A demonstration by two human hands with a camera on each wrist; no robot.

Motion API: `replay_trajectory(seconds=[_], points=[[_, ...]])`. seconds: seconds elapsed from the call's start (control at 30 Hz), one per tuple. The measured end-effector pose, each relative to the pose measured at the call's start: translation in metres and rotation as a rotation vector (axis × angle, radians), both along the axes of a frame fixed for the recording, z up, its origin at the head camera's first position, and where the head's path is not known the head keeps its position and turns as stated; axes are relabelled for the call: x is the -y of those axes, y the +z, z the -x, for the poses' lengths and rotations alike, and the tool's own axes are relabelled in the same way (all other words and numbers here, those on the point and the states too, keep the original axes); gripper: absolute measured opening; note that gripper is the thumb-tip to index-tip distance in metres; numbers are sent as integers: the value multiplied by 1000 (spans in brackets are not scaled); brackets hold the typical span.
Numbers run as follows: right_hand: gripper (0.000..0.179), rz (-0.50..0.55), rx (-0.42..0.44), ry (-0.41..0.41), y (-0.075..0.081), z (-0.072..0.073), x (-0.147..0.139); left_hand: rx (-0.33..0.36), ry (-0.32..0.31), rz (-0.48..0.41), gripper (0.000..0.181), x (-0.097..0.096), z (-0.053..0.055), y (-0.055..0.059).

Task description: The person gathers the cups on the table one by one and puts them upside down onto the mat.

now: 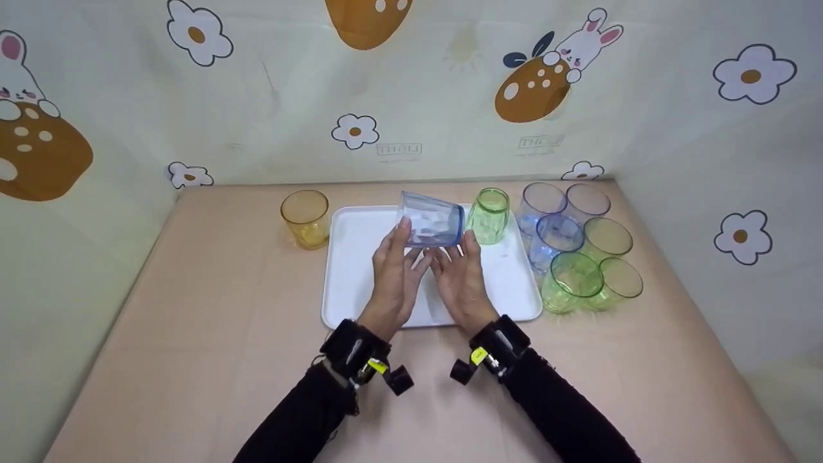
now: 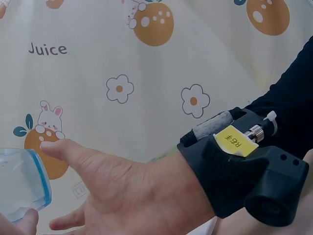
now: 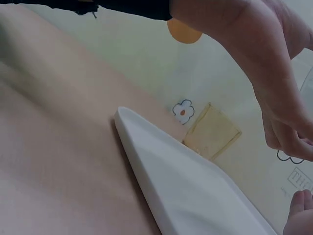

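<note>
My left hand [image 1: 390, 280] holds a clear blue drinking glass [image 1: 432, 222] on its side above the white tray [image 1: 360, 302]. The left thumb lies against the near side of the glass, at its left end. The thicker blue end points right, towards my right hand [image 1: 464, 283]. That hand is palm up with its fingers spread, the thumb tip right at the blue end. In the left wrist view, the right hand [image 2: 127, 191] shows a gap between thumb and fingers beside the glass [image 2: 22, 181]. A green glass [image 1: 488, 218] stands on the tray's far right part.
An amber glass [image 1: 306, 218] stands left of the tray. Along the tray's right side several glasses cluster: purple-tinted ones at the back, a blue glass [image 1: 558, 241] in the middle, a green glass [image 1: 572, 283] in front. A patterned cloth wall [image 1: 289, 83] rises behind the table.
</note>
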State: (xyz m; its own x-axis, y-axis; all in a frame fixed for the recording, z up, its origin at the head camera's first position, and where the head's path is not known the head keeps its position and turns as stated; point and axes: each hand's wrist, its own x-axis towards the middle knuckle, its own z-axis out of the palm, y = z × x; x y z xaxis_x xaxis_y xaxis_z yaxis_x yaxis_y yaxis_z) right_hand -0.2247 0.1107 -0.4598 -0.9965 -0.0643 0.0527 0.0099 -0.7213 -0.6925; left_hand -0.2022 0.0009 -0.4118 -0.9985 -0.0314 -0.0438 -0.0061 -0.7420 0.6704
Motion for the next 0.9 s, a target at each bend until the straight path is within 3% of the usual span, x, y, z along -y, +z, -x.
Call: replay_trajectory(seconds=[0.37, 0.57, 0.9], points=[[123, -25, 21, -9, 10, -1, 4, 34, -42, -35, 56, -20, -5, -5], [102, 12, -27, -33, 12, -1, 2, 61, -54, -29, 63, -20, -6, -9], [92, 19, -51, -29, 8, -1, 1, 83, -70, 17, 68, -17, -4, -12]])
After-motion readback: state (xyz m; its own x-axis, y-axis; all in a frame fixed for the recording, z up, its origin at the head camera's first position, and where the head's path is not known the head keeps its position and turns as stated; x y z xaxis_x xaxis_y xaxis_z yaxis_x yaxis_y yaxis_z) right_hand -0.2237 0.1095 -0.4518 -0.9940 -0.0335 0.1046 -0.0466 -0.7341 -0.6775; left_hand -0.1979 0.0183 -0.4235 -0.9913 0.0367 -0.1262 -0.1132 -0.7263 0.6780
